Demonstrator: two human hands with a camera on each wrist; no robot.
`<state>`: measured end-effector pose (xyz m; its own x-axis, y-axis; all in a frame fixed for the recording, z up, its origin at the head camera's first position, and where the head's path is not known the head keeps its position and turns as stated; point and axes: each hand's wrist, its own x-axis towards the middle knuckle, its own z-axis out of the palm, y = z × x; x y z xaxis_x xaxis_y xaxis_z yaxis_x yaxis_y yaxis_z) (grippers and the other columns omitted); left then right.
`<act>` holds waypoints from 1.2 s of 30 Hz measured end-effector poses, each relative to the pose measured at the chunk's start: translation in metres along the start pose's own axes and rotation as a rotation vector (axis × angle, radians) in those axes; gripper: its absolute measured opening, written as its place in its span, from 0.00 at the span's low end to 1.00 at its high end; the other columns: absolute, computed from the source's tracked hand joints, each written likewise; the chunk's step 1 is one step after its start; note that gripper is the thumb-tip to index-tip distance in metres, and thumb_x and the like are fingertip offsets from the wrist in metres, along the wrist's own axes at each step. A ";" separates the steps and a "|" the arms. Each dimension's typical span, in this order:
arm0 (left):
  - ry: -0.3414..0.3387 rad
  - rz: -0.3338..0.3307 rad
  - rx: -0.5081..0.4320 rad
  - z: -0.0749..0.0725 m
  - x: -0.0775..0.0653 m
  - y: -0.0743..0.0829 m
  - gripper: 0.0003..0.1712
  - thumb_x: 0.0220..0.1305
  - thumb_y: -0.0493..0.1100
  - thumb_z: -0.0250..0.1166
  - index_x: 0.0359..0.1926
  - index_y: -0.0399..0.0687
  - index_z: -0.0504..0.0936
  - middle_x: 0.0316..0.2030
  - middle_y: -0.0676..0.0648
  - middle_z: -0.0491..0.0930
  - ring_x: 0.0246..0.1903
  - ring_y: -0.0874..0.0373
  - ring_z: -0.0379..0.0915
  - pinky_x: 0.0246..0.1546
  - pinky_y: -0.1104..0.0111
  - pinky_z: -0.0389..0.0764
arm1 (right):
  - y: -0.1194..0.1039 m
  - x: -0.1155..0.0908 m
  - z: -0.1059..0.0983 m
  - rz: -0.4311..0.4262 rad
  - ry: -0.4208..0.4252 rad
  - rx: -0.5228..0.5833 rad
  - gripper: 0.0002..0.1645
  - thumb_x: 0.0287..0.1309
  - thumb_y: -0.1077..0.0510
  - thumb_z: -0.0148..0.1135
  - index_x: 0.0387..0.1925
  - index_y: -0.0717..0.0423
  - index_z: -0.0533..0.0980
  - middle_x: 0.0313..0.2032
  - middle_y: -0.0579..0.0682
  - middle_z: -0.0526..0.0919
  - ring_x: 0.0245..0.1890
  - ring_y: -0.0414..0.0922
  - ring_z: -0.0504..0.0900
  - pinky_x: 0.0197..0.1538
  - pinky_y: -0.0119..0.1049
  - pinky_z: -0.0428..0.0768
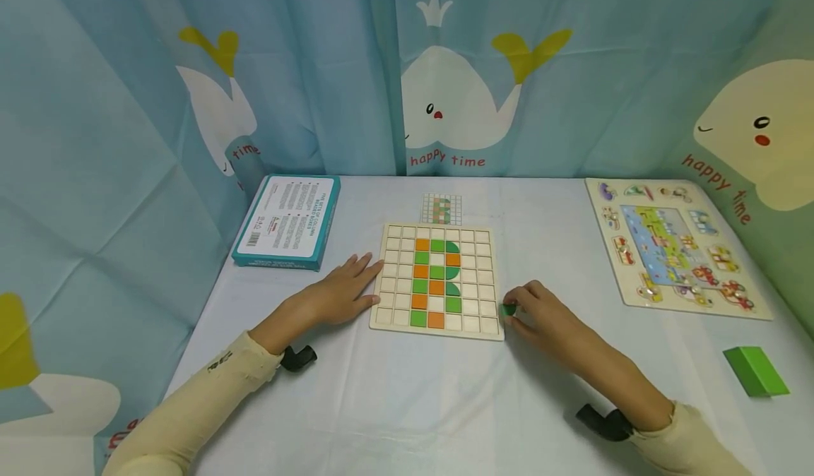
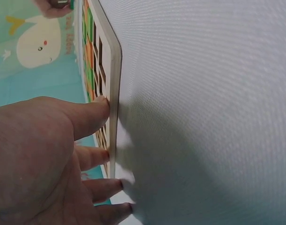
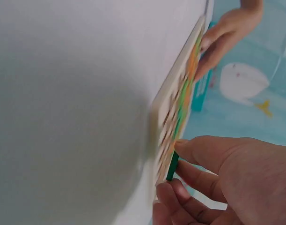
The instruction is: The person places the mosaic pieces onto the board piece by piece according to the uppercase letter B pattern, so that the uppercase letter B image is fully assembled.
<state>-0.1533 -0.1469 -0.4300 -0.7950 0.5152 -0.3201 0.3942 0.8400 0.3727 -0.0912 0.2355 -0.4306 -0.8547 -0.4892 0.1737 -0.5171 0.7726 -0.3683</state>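
A wooden grid board [image 1: 480, 285] lies flat on the table, with orange and green tiles in its cells forming a letter-like shape; some green tiles have a curved edge. My left hand [image 1: 343, 289] rests at the board's left edge with fingers spread and fingertips on the rim. In the left wrist view, the thumb [image 2: 93, 115] lies on that wooden edge. My right hand [image 1: 543, 317] pinches a dark green tile [image 3: 172, 165] between thumb and fingers, right beside the board's lower right edge. Behind the board lies a small pattern card [image 1: 441, 209] with a similar coloured design.
A teal and white box [image 1: 286, 222] lies at the back left. On the right is a wooden picture puzzle [image 1: 655, 243] with knobbed pieces, and a green block [image 1: 755, 371] stands nearer the front. A whale-print curtain [image 1: 356, 73] hangs behind the white table [image 1: 394, 398].
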 end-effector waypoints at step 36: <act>-0.001 0.008 0.003 0.001 -0.002 0.000 0.43 0.82 0.58 0.54 0.86 0.51 0.49 0.85 0.38 0.43 0.84 0.37 0.36 0.80 0.41 0.50 | -0.050 0.035 0.033 -0.181 -0.041 0.010 0.13 0.56 0.69 0.78 0.39 0.52 0.84 0.40 0.46 0.82 0.36 0.42 0.81 0.40 0.36 0.83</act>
<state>-0.1514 -0.1473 -0.4305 -0.7917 0.5217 -0.3178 0.4015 0.8365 0.3730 -0.0934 0.1666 -0.4368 -0.7448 -0.6364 0.2006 -0.6619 0.6661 -0.3439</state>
